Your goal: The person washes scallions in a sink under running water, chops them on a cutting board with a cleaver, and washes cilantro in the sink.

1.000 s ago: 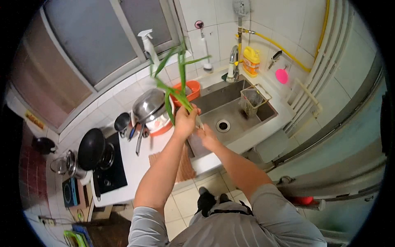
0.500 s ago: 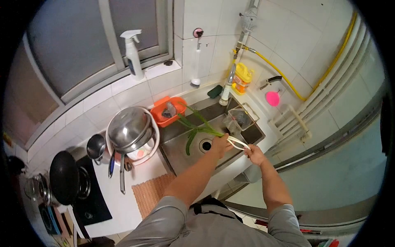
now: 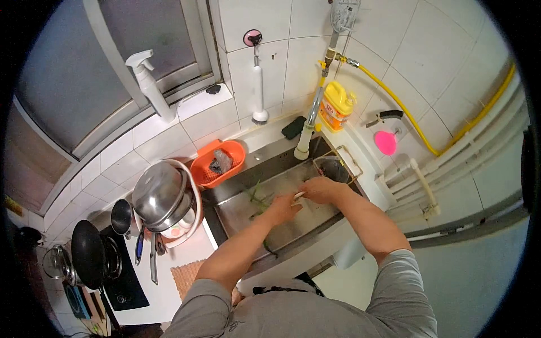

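Here we are over the sink (image 3: pixel 225 213), and both hands are down inside it, busy with the long green stalks (image 3: pixel 257 198). Our left hand (image 3: pixel 284 209) has its fingers curled around the pale part; our right hand (image 3: pixel 320 190), just beside it, looks closed on the pale end, though its fingertips are hidden. The leaves trail low in the sink on the left, blurred. We judge the step in hand to be working the stalks between two hands, and any next move from this hold calls for a steady left grip and the leaves kept inside the rim. The tap (image 3: pixel 306 141) stands behind; whether water runs, we cannot tell.

Out to the surface, and it's a busy one! Left of the sink on the white worktop (image 3: pixel 166 258) we have a metal bowl (image 3: pixel 158 188) piled in a pale basin (image 3: pixel 198 217), a ribbed mat (image 3: pixel 185 276), and a black wok (image 3: pixel 88 253) by the dark hob (image 3: pixel 127 290). An orange basket (image 3: pixel 228 169) sits at the sink's back left corner. Around us, tiled walls, a spray bottle (image 3: pixel 153 93) on the window ledge, and a yellow jug (image 3: pixel 336 108) just beside the tap.
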A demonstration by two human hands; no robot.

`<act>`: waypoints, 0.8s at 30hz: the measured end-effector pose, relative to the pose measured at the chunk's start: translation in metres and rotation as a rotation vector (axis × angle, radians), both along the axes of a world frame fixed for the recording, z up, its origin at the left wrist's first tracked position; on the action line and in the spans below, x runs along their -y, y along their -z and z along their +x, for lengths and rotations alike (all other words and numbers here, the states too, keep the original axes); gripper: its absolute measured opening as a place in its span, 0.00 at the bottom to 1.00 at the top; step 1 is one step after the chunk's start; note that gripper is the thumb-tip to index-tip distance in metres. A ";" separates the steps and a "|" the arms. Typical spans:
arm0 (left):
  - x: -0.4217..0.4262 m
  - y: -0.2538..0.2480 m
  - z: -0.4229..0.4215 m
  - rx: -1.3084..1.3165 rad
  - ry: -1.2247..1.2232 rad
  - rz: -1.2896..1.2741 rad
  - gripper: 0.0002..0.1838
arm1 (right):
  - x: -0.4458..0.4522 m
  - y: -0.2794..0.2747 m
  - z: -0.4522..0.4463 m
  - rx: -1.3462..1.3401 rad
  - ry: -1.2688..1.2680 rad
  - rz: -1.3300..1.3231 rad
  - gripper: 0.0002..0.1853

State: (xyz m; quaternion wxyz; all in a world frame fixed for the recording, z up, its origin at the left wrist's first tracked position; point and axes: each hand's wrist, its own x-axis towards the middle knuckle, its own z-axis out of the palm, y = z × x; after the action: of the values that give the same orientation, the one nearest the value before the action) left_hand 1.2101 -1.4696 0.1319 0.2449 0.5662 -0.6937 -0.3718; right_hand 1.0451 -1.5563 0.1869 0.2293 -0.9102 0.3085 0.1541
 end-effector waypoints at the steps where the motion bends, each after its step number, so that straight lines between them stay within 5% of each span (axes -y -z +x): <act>1: 0.008 0.001 0.003 0.017 0.038 0.141 0.17 | 0.010 0.002 0.002 0.023 -0.002 0.008 0.10; 4: 0.030 0.019 0.010 -0.118 -0.028 0.415 0.16 | 0.033 0.015 -0.001 0.094 0.028 0.057 0.10; 10: 0.056 0.022 0.023 -0.267 -0.162 0.523 0.13 | 0.088 0.069 -0.006 0.384 0.053 0.252 0.12; 13: 0.076 0.022 0.038 -0.213 -0.089 0.467 0.13 | 0.113 0.071 -0.018 0.395 0.081 0.280 0.13; 17: 0.091 0.024 0.042 -0.042 0.028 0.407 0.14 | 0.118 0.062 -0.041 0.239 0.465 0.522 0.14; 24: 0.113 0.019 0.055 0.097 0.126 0.299 0.15 | 0.125 0.053 -0.040 0.182 0.470 0.298 0.14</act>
State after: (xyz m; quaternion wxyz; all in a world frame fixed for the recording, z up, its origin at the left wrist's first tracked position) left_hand 1.2651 -1.5823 0.1126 0.1003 0.5689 -0.6759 -0.4576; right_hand 1.0049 -1.6817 0.1337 0.4166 -0.7803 0.4628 0.0582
